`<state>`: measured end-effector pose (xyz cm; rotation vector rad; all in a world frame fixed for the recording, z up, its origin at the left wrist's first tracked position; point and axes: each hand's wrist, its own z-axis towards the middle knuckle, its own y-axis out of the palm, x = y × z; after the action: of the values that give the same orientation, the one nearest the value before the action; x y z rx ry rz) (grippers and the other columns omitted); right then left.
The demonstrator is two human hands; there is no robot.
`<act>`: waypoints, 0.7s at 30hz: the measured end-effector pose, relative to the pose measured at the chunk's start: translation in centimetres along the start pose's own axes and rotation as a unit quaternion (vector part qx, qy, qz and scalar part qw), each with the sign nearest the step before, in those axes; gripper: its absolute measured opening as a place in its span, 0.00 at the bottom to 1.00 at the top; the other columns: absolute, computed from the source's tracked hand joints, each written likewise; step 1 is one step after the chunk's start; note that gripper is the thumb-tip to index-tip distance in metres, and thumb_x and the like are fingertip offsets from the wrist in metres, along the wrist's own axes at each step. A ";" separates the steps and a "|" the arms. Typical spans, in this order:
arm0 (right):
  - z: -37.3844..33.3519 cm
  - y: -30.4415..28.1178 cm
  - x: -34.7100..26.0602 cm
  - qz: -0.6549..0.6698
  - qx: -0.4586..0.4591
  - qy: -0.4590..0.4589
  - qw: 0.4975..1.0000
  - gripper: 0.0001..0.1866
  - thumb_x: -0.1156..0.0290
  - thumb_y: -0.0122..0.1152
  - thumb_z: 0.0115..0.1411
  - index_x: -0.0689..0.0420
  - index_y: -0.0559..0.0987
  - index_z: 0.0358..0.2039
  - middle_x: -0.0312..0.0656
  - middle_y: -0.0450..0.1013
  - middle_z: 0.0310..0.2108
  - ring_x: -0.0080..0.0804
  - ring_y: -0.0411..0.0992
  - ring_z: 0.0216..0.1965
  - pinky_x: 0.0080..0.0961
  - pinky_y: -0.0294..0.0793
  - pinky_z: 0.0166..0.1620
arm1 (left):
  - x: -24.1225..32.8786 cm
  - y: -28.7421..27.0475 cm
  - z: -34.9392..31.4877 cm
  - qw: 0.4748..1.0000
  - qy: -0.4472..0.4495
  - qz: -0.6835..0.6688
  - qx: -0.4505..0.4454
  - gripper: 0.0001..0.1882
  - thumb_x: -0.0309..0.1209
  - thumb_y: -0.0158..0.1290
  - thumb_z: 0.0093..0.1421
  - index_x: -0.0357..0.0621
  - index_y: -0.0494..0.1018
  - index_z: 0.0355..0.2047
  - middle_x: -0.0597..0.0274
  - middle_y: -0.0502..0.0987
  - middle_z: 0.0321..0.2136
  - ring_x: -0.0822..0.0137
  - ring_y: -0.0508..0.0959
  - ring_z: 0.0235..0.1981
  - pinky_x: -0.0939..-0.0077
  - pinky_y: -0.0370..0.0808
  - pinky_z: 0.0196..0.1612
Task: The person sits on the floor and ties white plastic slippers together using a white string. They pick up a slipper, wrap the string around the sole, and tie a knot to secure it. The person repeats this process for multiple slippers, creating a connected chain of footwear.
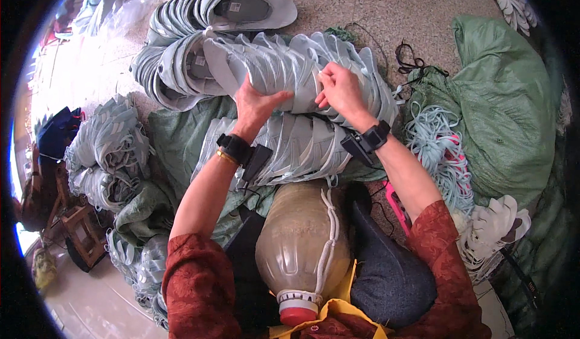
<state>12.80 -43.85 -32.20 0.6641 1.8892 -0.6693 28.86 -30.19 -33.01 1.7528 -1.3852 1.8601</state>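
Note:
A long row of nested light grey shoe uppers (275,61) lies across in front of me. My left hand (257,102) grips the near side of this row, thumb stretched along it and the other fingers partly hidden by the uppers. Over the row's right part, my right hand (341,91) is closed in a pinch with its fingers curled. Whatever it pinches is too small to make out. A second row of grey uppers (284,149) rests nearer to me, below both hands. Each wrist carries a black strap with a dark device.
A large clear plastic jar (296,236) with a red cap lies between my legs. Light blue laces (435,152) and a green sack (504,109) are at the right. More uppers (109,140) and a wooden frame (87,230) stand left; stacked uppers (187,13) lie far left.

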 end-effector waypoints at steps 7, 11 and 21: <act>1.3 0.2 0.6 -0.089 0.018 0.055 0.994 0.10 0.73 0.48 0.65 0.68 0.71 0.30 0.48 0.74 0.20 0.36 0.77 0.17 0.27 0.77 0.18 | -0.2 0.0 -0.6 1.000 -0.003 0.003 0.005 0.33 0.33 0.72 0.39 0.39 0.73 0.46 0.56 0.82 0.40 0.64 0.81 0.42 0.69 0.76 0.47; 1.8 0.0 1.0 0.082 0.016 0.121 0.989 0.10 0.73 0.50 0.64 0.68 0.74 0.31 0.46 0.74 0.24 0.34 0.78 0.20 0.25 0.79 0.22 | -1.3 -0.3 -0.4 0.996 -0.031 -0.085 -0.011 0.30 0.30 0.71 0.41 0.38 0.74 0.46 0.58 0.81 0.40 0.66 0.81 0.41 0.71 0.76 0.47; 1.0 0.1 1.9 -0.266 -0.023 -0.034 0.963 0.08 0.76 0.56 0.51 0.61 0.80 0.19 0.44 0.74 0.12 0.35 0.76 0.17 0.33 0.75 0.26 | -1.0 -1.1 -1.1 0.998 -0.019 -0.065 -0.017 0.29 0.30 0.71 0.42 0.38 0.74 0.45 0.57 0.81 0.40 0.67 0.81 0.40 0.71 0.76 0.47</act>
<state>12.80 -44.17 -34.35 0.0883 2.0242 -0.9659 29.18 -28.34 -33.15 1.8245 -1.2743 1.7351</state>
